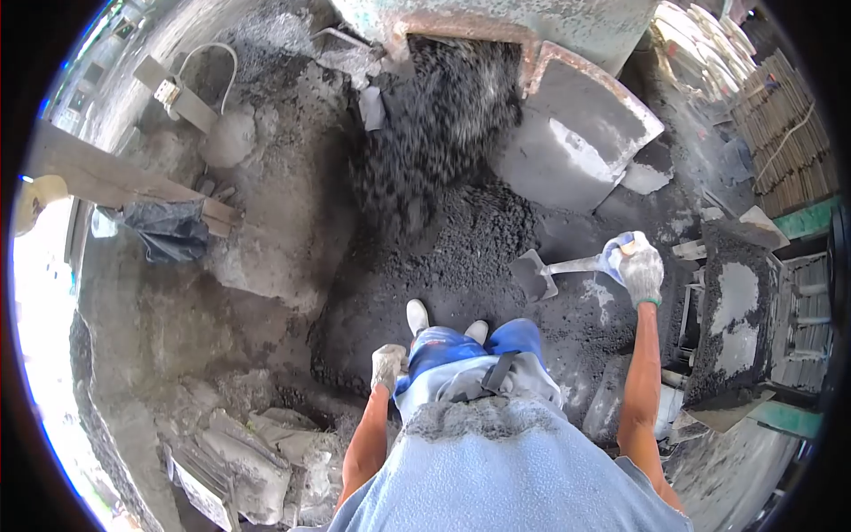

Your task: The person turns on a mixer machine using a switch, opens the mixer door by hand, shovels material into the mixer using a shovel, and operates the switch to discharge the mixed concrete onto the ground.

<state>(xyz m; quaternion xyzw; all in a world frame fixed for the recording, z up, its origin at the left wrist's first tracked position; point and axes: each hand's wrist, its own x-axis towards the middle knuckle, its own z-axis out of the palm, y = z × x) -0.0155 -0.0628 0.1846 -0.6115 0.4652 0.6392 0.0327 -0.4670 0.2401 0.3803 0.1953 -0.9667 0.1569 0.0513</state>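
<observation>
In a white glove with a green cuff, my right hand (640, 269) is closed round the handle of a shovel (534, 277). Its short shaft points left, and the dark blade is close to the grey-black heap. My left hand (387, 366), also gloved, hangs beside my left thigh with its fingers curled; nothing shows in it. Dark, damp-looking loose material (443, 106), blurred by motion, pours from a rusty-edged opening (465, 37) ahead of me. It drops onto the heap (479, 230) in front of my white boots (417, 316).
A hinged-looking grey metal plate (567, 133) stands right of the opening. On the right is a crusted machine bed (734, 306) with a green frame. Stacked boards (784, 133) lie behind it. A wooden beam (115, 168) with a black plastic bag (166, 229) juts in from the left.
</observation>
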